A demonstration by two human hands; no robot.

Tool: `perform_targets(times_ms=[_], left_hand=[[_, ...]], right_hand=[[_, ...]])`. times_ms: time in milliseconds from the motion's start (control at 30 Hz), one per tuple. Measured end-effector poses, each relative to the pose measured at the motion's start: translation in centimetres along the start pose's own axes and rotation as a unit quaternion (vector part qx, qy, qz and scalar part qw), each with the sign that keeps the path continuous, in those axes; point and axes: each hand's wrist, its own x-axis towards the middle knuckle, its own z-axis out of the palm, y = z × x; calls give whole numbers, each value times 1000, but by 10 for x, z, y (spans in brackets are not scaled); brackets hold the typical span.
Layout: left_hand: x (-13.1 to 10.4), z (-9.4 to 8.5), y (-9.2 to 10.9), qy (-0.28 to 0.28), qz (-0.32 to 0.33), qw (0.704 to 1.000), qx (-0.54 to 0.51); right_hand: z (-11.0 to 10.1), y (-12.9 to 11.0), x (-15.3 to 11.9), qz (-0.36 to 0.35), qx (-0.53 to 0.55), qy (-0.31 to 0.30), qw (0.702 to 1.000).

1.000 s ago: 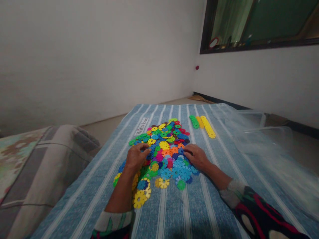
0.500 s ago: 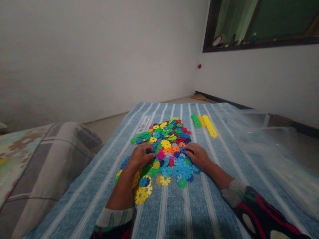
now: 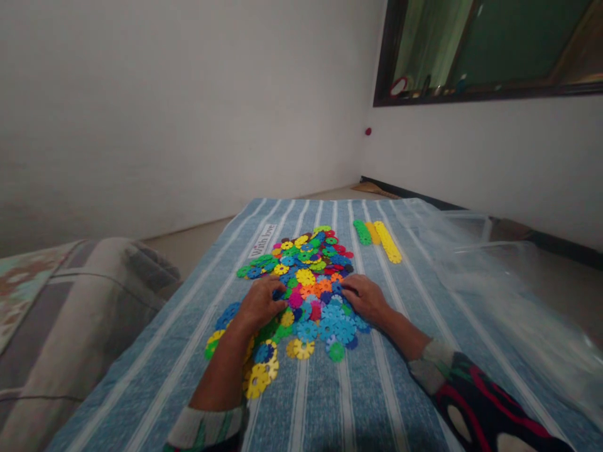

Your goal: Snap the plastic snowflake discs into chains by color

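Observation:
A heap of colourful plastic snowflake discs [image 3: 305, 276] lies on a striped blue cloth. My left hand [image 3: 260, 302] rests at the heap's left side, thumb and curled fingers apart, with a dark blue disc [image 3: 279, 292] showing in the gap. On the other side, my right hand [image 3: 366, 297] reaches in with its fingertips at a blue disc [image 3: 336, 287]; no firm grip on it shows. Between the hands lie orange discs [image 3: 323, 286] and magenta ones. Light blue discs [image 3: 332, 321] spread nearer to me, and yellow discs [image 3: 258, 380] lie below my left wrist.
Beyond the heap, green [image 3: 362, 232], orange and yellow [image 3: 388, 242] rows of joined discs lie side by side. Clear plastic containers [image 3: 494, 257] stand along the right edge of the cloth [image 3: 325, 408]. Grey striped fabric [image 3: 108, 301] is at the left, with a wall behind.
The whole view has shifted a little, so the scene sits slightly further left and lower. Both hands stay at nearly the same spots on the heap.

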Motion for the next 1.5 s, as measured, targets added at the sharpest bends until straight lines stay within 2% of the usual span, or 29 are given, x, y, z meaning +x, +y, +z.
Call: perform_targets(times_ms=[267, 567, 767, 1233, 1500], left_hand=[[0, 1, 4, 10, 17, 999, 37], [2, 7, -6, 24, 43, 997, 64], [1, 7, -5, 20, 52, 995, 78], [0, 8, -1, 39, 7, 993, 112], [-1, 5, 6, 44, 6, 991, 129]], right_hand=[[-1, -1, 1, 6, -3, -1, 1000], [0, -1, 1, 6, -5, -3, 1000], [-1, -2, 1, -1, -5, -4, 1000], [3, 3, -1, -20, -15, 12, 1000], [2, 3, -1, -8, -10, 5, 1000]])
